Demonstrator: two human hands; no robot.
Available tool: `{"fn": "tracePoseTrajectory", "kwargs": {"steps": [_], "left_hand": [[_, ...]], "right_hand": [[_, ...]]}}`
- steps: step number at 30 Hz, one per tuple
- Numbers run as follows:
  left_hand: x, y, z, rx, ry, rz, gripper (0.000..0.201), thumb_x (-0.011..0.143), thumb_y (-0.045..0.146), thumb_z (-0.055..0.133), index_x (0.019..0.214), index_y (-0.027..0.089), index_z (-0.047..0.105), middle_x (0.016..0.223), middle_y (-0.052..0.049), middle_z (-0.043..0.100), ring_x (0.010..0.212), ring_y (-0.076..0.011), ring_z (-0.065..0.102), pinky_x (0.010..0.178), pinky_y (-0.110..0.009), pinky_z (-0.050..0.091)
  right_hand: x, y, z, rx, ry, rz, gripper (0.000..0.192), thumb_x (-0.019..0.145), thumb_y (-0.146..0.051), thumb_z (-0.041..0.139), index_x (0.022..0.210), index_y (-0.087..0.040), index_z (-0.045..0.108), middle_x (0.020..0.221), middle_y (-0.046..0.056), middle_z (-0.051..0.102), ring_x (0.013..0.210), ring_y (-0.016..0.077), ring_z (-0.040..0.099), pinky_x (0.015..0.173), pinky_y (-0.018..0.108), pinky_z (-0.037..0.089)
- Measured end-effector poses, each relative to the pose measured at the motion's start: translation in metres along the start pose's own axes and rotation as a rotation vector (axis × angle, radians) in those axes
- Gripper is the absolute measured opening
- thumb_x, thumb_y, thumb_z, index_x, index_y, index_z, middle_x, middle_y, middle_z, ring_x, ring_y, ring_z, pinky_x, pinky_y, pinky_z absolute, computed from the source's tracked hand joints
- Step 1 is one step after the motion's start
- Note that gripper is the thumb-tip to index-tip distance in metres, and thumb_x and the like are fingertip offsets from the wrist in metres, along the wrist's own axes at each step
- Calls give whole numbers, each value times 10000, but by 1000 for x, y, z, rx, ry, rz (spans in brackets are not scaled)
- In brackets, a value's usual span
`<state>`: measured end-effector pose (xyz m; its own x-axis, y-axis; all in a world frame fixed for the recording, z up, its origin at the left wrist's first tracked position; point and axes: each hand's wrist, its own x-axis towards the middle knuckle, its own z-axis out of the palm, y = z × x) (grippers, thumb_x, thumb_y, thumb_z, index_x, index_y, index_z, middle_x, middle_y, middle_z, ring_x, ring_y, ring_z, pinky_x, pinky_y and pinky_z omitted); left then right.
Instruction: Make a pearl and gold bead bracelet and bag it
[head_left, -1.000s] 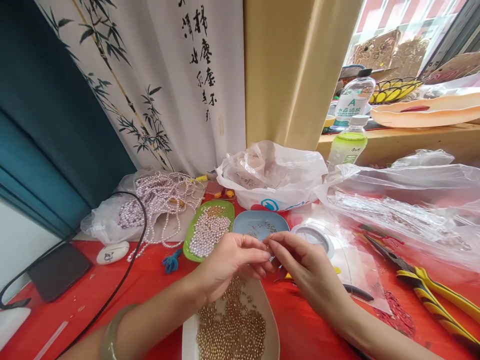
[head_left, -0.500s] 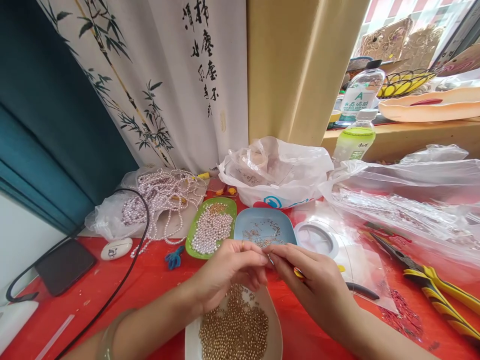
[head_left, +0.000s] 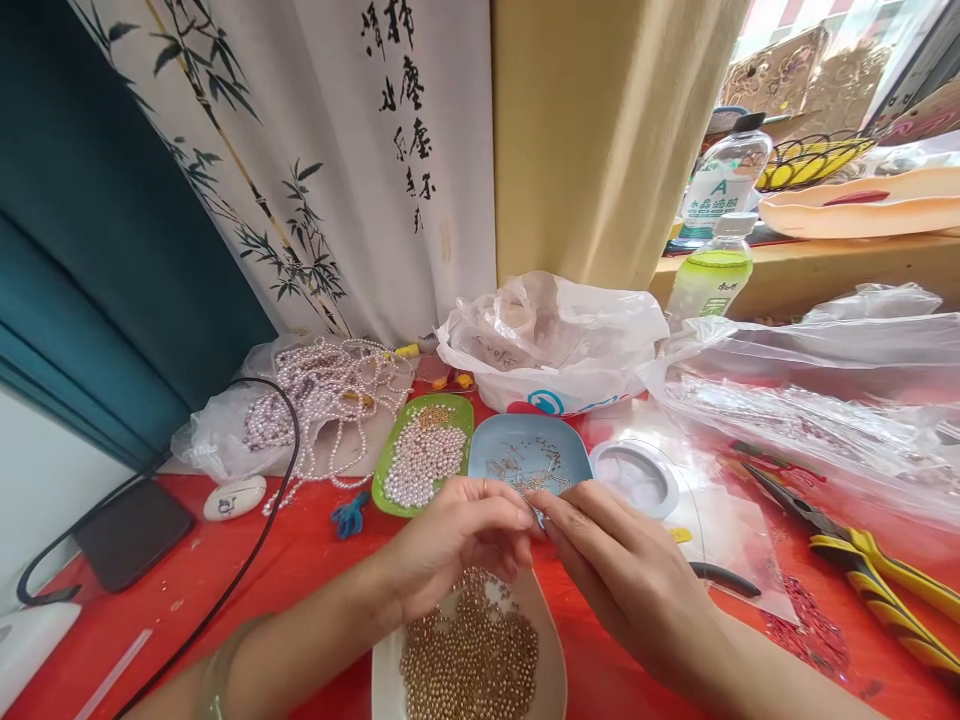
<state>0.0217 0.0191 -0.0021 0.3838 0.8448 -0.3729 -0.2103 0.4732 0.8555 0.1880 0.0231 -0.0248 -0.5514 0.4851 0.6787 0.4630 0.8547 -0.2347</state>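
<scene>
Thin metal pin (head_left: 537, 514) pinched between both hands at lower centre of the frame, over the far rim of the white dish (head_left: 551, 650).

The pin's visible stub slants down to the right, held where the left hand (head_left: 457, 540) and right hand (head_left: 622, 570) meet; both sets of fingertips are closed on it, neither hand nearer (whether a bead sits on it cannot be told). The white dish below holds gold beads (head_left: 469, 660). Just above the hands, the blue dish (head_left: 574, 450) holds loose metal findings; left of it the green dish (head_left: 390, 455) holds pale pearls. Yellow-handled pliers (head_left: 862, 560) lie at right.
</scene>
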Motion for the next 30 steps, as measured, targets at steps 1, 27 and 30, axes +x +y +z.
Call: {"fn": "tracePoseTrajectory", "kwargs": {"steps": [1,27,30], "left_hand": [[0,0,0,1,-6,-4,84,659,178,579,604,114,582,508,0,589,438,-57,497,450,-155,377],[2,-2,-8,4,-77,4,83,675,144,574,613,114,621,497,18,555,431,-45,458,438,-143,358],[2,-2,-9,29,-79,5,77,679,155,580,630,115,625,498,17,555,432,-44,465,442,-143,358]], "right_hand": [[-1,1,0,-26,-3,-20,223,881,-116,358,983,-59,548,681,66,503,578,151,428,467,252,374],[4,5,-8,-335,-124,-213,391,880,-94,258,611,-159,534,516,6,417,468,138,315,413,273,214],[3,5,-7,-334,-98,-206,376,867,-85,272,594,-170,515,510,1,417,469,138,315,416,274,210]]}}
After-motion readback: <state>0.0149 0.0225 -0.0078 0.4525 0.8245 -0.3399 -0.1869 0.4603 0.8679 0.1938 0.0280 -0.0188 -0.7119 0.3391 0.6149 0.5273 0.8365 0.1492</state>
